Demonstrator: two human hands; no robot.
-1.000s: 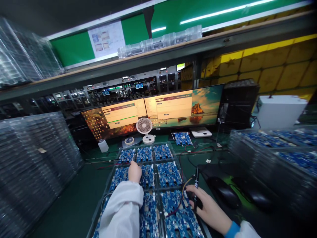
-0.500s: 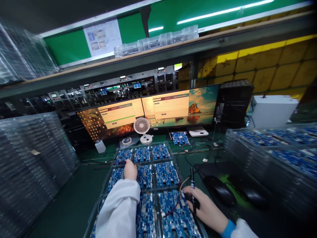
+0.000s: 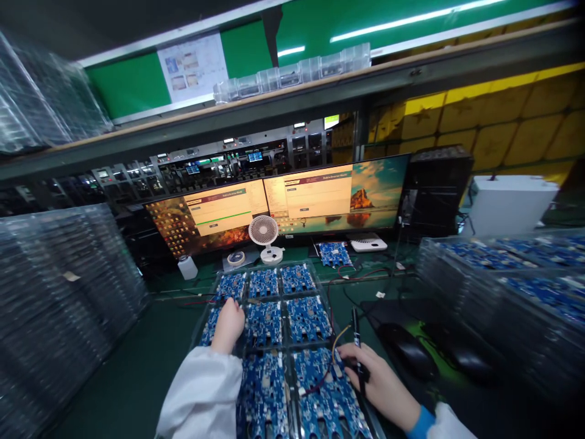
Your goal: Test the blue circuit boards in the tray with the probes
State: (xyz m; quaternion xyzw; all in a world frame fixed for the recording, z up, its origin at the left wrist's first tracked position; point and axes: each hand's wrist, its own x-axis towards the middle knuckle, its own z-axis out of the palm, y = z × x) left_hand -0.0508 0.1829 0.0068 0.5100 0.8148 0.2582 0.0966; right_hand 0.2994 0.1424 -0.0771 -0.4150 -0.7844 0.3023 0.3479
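A clear tray holds several blue circuit boards in compartments. My left hand is closed over the left column of boards, near the edge between the back and middle rows; what its fingers hold is hidden. My right hand is wrapped round a black pen standing nearly upright, at the right edge of the front right board. Yellow and dark red wires run from beside its fingertips across that board.
Behind the tray stand a small white fan, two monitors and a loose board. Two black mice lie at right, near stacked board trays. Stacked clear trays rise at left.
My left hand has moved slightly left and toward me, turning at the wrist, and its sleeve has shifted left. My right hand has stayed almost still with the pen.
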